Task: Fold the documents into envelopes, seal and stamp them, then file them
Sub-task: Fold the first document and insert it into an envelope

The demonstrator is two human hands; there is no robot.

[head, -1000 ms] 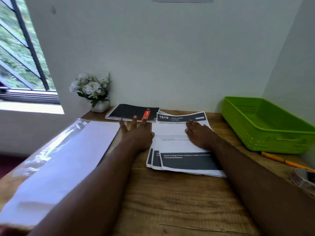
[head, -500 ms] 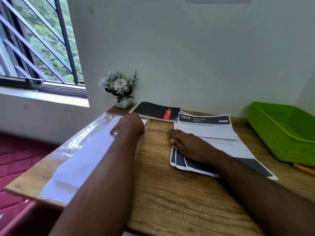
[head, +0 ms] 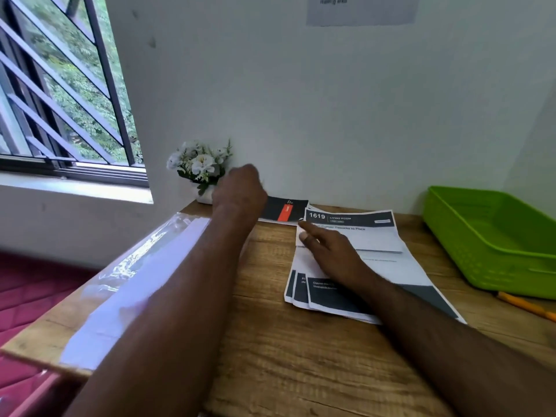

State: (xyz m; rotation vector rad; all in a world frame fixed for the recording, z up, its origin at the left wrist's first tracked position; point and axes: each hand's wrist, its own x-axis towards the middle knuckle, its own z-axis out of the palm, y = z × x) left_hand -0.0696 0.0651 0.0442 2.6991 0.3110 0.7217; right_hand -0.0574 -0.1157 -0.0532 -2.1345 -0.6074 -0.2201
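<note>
Head view: my right hand [head: 329, 254] flat, pinning printed documents [head: 373, 266]; left hand [head: 239, 192] loosely curled, empty, near envelope pack [head: 135, 284]. Advice: square stack edges before folding.

The left hand [head: 239, 191] has lifted off the clear plastic pack of white envelopes [head: 135, 284] and now hangs, blurred, above the black notebook with the orange label [head: 284, 209]. The right hand [head: 328, 251] has moved further up the stack of printed documents [head: 382, 257], fingers extended flat.
</note>
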